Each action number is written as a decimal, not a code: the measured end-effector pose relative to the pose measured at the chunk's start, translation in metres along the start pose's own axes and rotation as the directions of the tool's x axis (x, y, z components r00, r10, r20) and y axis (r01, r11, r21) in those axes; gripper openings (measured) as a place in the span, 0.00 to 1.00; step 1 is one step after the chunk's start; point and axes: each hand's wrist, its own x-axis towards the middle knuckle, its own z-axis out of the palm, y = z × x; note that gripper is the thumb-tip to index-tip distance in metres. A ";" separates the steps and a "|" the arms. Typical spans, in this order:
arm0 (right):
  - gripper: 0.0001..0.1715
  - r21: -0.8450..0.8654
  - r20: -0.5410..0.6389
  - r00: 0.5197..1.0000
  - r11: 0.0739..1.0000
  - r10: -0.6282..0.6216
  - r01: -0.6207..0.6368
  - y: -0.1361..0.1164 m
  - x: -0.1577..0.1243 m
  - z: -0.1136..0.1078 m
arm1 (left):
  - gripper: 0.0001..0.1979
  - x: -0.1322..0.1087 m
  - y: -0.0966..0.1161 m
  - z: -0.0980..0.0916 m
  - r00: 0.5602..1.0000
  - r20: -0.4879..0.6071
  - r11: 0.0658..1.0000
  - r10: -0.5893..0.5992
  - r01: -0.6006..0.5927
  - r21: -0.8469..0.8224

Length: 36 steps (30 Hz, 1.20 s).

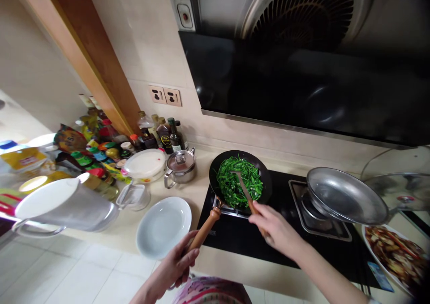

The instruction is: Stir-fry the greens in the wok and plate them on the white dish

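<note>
A black wok (265,175) full of chopped green vegetables (239,180) sits on the left burner of a black hob. My left hand (179,263) is wrapped round the wok's wooden handle (205,229). My right hand (277,230) grips a wooden spatula (244,189) whose blade rests in the greens.
An empty white plate (163,227) lies left of the hob. A steel wok (346,196) sits on the right burner, a glass lid (399,183) beside it, and a plate of cooked food (394,254) at the front right. A lidded steel pot (181,165), a white jug (63,205), and several bottles and jars crowd the counter's left. A range hood (302,57) hangs overhead.
</note>
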 end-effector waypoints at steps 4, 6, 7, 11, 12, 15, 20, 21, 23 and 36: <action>0.19 -0.031 0.070 0.997 0.999 -0.018 0.020 -0.025 -0.014 0.009 | 0.48 0.001 -0.003 -0.002 1.000 0.020 1.000 -0.007 0.007 0.005; 0.21 -0.012 0.019 1.000 1.000 -0.016 0.016 -0.016 -0.009 0.008 | 0.49 0.002 -0.003 -0.002 1.000 0.009 1.000 -0.009 0.009 0.012; 0.22 0.002 -0.022 1.000 1.000 -0.014 0.014 -0.007 -0.006 0.004 | 0.49 0.002 -0.002 -0.003 1.000 0.004 1.000 -0.009 0.009 0.019; 0.18 0.074 -0.156 0.987 0.997 0.041 -0.030 0.014 -0.007 -0.042 | 0.48 0.002 0.000 -0.004 1.000 0.002 0.999 0.010 -0.010 0.040; 0.17 0.085 -0.142 0.989 0.996 0.039 -0.027 0.011 -0.011 -0.056 | 0.48 0.002 0.001 -0.004 1.000 0.004 0.999 0.007 -0.007 0.040; 0.17 0.119 -0.031 0.999 0.993 -0.014 0.018 -0.005 -0.018 -0.077 | 0.47 0.002 0.001 -0.004 1.000 0.011 0.999 -0.016 0.015 0.035; 0.13 0.227 -0.255 0.957 0.971 0.140 -0.081 0.016 -0.005 -0.041 | 0.47 0.003 -0.001 -0.006 1.000 0.005 0.999 0.006 -0.006 0.043; 0.12 0.250 -0.324 0.924 0.961 0.202 -0.123 0.026 -0.005 -0.033 | 0.47 0.003 -0.002 -0.006 1.000 0.005 0.999 0.011 -0.011 0.046; 0.11 0.292 -0.427 0.843 0.932 0.328 -0.214 0.040 -0.011 -0.017 | 0.46 0.005 -0.004 -0.007 1.000 0.001 0.999 0.012 -0.012 0.048; 0.14 0.422 -0.450 0.804 0.886 0.389 -0.193 0.004 -0.057 0.004 | 0.42 0.005 -0.002 -0.008 1.000 0.009 1.000 0.020 -0.020 0.011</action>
